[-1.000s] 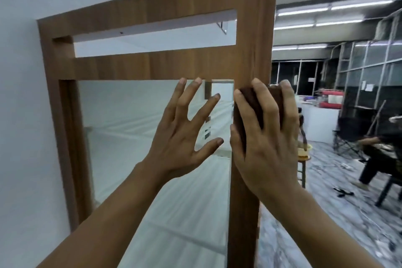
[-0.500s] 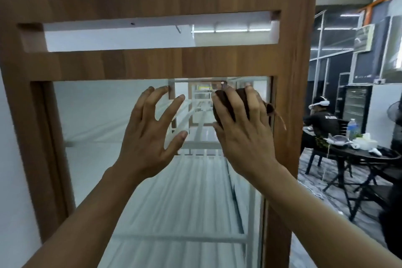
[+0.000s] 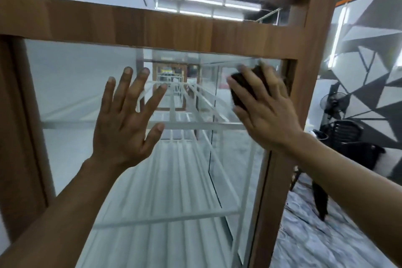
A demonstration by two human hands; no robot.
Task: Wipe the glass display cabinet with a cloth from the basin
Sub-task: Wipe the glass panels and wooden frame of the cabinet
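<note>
A tall glass display cabinet with a brown wooden frame (image 3: pixel 304 98) fills the view, and its glass pane (image 3: pixel 71 93) faces me. My right hand (image 3: pixel 267 113) presses a dark brown cloth (image 3: pixel 240 85) flat against the pane's upper right corner, just below the top rail and next to the right post. My left hand (image 3: pixel 128 119) is spread open with its palm on or just off the glass, left of centre. White wire shelves (image 3: pixel 185 125) show through the pane.
To the right of the cabinet are a black-and-white patterned wall (image 3: pixel 374 72), a standing fan (image 3: pixel 334 104) and dark chairs (image 3: pixel 356 143). The floor (image 3: pixel 315 235) there is grey and mottled. A white wall lies to the left.
The view has swung round from the cabinet's edge to its glass front. My right hand with the cloth has moved off the wooden post and onto the pane's upper right corner. My left hand stays spread.
</note>
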